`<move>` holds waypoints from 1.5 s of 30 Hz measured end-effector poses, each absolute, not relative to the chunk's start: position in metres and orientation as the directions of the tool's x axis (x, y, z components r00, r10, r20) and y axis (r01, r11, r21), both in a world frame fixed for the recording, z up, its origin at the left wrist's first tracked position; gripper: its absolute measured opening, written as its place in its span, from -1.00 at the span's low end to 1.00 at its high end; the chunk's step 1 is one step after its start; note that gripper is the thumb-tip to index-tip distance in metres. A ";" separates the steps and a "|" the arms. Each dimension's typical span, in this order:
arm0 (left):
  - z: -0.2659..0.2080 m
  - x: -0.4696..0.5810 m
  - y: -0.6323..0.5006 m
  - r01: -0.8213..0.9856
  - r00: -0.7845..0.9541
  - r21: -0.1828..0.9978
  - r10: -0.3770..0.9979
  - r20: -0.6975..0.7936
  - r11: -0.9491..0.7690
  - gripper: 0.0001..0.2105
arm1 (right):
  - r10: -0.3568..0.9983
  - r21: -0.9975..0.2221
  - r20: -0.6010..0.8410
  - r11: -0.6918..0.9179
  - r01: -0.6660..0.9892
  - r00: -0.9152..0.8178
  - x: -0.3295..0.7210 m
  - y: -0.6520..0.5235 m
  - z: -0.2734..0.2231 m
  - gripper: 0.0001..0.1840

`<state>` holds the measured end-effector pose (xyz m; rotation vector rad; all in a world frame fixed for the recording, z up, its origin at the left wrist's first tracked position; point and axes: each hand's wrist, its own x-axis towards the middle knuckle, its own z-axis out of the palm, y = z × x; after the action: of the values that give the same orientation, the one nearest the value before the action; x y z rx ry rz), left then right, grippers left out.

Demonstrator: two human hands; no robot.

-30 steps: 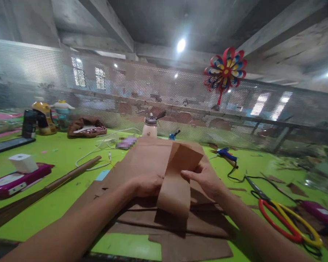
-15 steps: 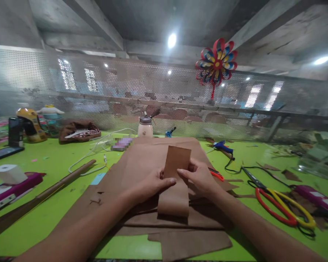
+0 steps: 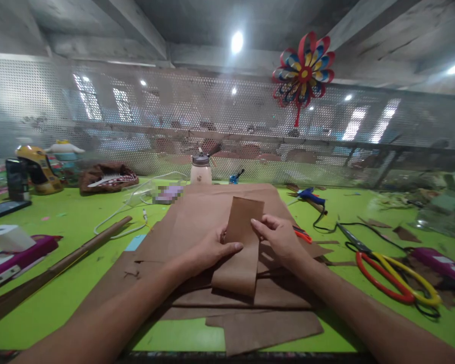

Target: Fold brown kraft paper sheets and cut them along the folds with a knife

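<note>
A strip of brown kraft paper (image 3: pixel 239 265) is held up between my hands, its upper end standing and its lower end curling toward me. My left hand (image 3: pixel 214 250) grips its left edge, thumb across the front and fingers mostly behind. On the right edge, my right hand (image 3: pixel 278 236) pinches the strip between thumb and fingers, higher up. Beneath them lie large sheets of brown paper (image 3: pixel 200 215), layered on the green table. A loose paper offcut (image 3: pixel 269 331) rests at the table's near edge. Red-handled scissors (image 3: pixel 302 234) lie partly hidden beyond my right hand.
Large scissors with red and yellow handles (image 3: pixel 387 275) lie on the right, near a purple power strip (image 3: pixel 440 263). A blue glue gun (image 3: pixel 311 196) sits farther back. Leftward are a long brown paper roll (image 3: pixel 83 250) and a white charger (image 3: pixel 9 237). A bottle (image 3: pixel 200 171) stands behind the sheets.
My right hand has shifted slightly up along the strip's edge. The strip's lower curl has swung a little to the left and flattened. The camera view has tilted slightly.
</note>
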<state>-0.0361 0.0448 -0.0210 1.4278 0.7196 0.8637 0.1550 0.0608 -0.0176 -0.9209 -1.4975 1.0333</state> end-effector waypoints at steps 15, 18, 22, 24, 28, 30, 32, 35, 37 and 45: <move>-0.018 -0.037 0.042 -0.063 0.527 0.997 0.847 0.067 -0.040 -0.49 | 0.925 -0.933 0.348 0.357 0.035 -0.154 0.160 0.058 -0.013 -0.59; -0.016 -0.039 0.041 -0.098 0.541 0.995 0.840 0.047 0.007 -0.50 | 0.929 -0.942 0.326 0.335 0.019 -0.177 0.160 0.057 -0.013 -0.60; -0.014 -0.039 0.041 -0.206 0.523 0.967 0.852 -0.022 0.151 -0.55 | 0.945 -0.972 0.236 0.234 -0.040 -0.226 0.159 0.054 -0.015 -0.64; -0.014 -0.038 0.041 -0.212 0.499 0.960 0.865 -0.056 0.184 -0.59 | 0.957 -0.988 0.147 0.129 -0.089 -0.249 0.157 0.051 -0.015 -0.64; -0.015 -0.036 0.042 -0.171 0.461 0.970 0.884 -0.076 0.172 -0.64 | 0.957 -0.989 0.022 -0.022 -0.148 -0.288 0.153 0.046 -0.012 -0.60; -0.016 -0.035 0.042 -0.178 0.422 0.972 0.904 -0.067 0.155 -0.65 | 0.942 -0.988 -0.023 -0.072 -0.134 -0.336 0.152 0.044 -0.013 -0.60; -0.016 -0.035 0.043 -0.190 0.365 0.972 0.929 -0.058 0.136 -0.65 | 0.907 -0.986 -0.075 -0.131 -0.107 -0.414 0.152 0.042 -0.015 -0.61; -0.015 -0.035 0.043 -0.217 0.279 0.971 0.960 -0.031 0.094 -0.68 | 0.864 -0.982 -0.104 -0.168 -0.087 -0.493 0.152 0.041 -0.020 -0.63; -0.014 -0.034 0.042 -0.229 0.249 0.971 0.968 -0.015 0.074 -0.69 | 0.871 -0.988 -0.067 -0.126 -0.089 -0.487 0.151 0.040 -0.023 -0.62; -0.009 -0.035 0.039 -0.262 0.294 0.960 0.956 -0.023 0.104 -0.64 | 0.898 -0.998 -0.025 -0.051 -0.047 -0.439 0.150 0.044 -0.029 -0.61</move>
<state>-0.0347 0.0389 -0.0091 1.0843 0.8272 1.0686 0.1500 0.0439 -0.0292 -0.9451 -1.4699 1.5929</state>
